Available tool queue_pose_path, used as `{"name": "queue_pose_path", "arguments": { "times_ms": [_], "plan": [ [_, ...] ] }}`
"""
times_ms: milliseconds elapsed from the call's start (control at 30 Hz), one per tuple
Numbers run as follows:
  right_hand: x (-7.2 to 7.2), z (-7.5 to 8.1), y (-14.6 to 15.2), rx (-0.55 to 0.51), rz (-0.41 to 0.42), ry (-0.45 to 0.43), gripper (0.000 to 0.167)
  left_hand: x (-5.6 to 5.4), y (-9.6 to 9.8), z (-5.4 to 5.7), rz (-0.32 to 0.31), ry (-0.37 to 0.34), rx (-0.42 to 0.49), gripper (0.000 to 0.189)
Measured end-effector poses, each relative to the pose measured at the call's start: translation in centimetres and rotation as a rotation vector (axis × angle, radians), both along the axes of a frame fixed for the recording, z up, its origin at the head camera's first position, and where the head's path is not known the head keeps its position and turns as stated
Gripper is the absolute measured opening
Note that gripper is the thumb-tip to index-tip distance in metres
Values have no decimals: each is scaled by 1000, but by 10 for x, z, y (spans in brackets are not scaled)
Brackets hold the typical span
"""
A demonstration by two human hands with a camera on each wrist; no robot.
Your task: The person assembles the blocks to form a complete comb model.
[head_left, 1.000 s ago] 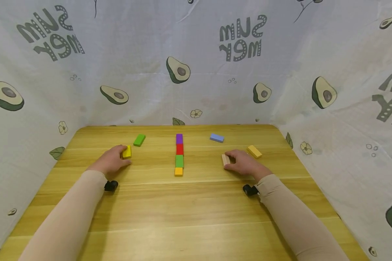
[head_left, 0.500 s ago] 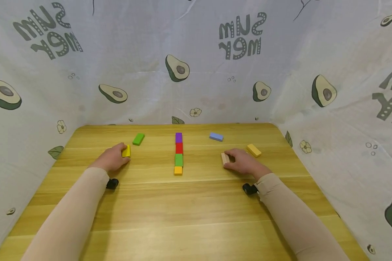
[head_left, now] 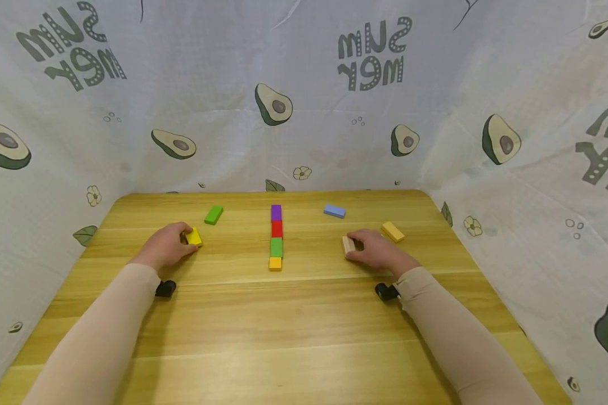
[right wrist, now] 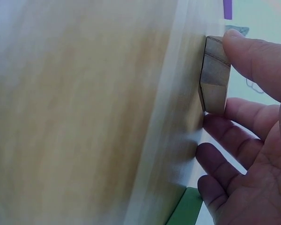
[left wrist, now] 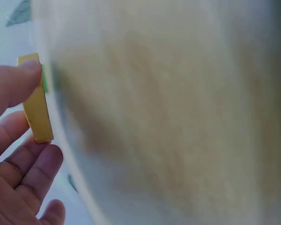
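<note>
My left hand (head_left: 163,246) pinches a yellow block (head_left: 195,237) between thumb and fingers at the table's left side. The left wrist view shows the thumb on one side of that yellow block (left wrist: 37,112) and fingertips at its lower end. On the right, my right hand (head_left: 378,251) holds a plain wooden block (head_left: 348,247) by its ends, thumb and fingers against it. Wood grain shows on this plain block (right wrist: 215,70) in the right wrist view. Between the hands runs a straight row of purple (head_left: 276,212), red (head_left: 276,228), green (head_left: 276,247) and orange (head_left: 275,264) blocks.
Another green block (head_left: 214,215) lies beyond my left hand. A blue block (head_left: 334,211) and a pale yellow block (head_left: 393,232) lie beyond the right hand. Printed cloth (head_left: 223,101) hangs behind and beside the wooden table (head_left: 278,337).
The left hand has shifted slightly left and toward me, and its yellow block has turned to a slant. My right hand and its plain block stay in place. The view has tilted slightly.
</note>
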State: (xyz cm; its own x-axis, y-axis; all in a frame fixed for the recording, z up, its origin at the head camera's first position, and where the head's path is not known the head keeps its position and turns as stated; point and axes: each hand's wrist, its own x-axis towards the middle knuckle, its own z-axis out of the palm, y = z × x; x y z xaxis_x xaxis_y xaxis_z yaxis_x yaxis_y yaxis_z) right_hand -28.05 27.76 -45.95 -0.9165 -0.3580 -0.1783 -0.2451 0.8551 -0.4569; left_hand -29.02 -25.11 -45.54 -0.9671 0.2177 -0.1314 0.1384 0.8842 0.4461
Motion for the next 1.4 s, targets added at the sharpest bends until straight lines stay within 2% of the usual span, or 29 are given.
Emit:
{"name": "queue_pose_path", "arguments": {
  "times_ms": [133,333,500,700,833,1100,1233,1400],
  "plan": [
    [-1,-2,0,-12,-5,-6,68,12,8,4,-36,-17,57,55],
    [-5,-5,1,-6,-6,-8,69,33,41,9,-150,-20,88,46],
    [-6,-4,1,12,-5,-12,69,48,70,4,-260,13,66,44],
    [-4,-2,0,9,1,-4,68,63,97,-4,-360,16,31,43],
    [-3,-1,-1,1,3,-6,68,70,111,-5,-394,22,13,42],
    [-4,-3,0,10,0,-5,68,77,130,-8,-438,67,-25,40],
    [-4,-4,1,13,3,3,68,80,137,-8,-445,89,-11,40],
    [-4,-5,1,18,6,12,68,85,145,-9,-431,70,-8,39]
  ]
}}
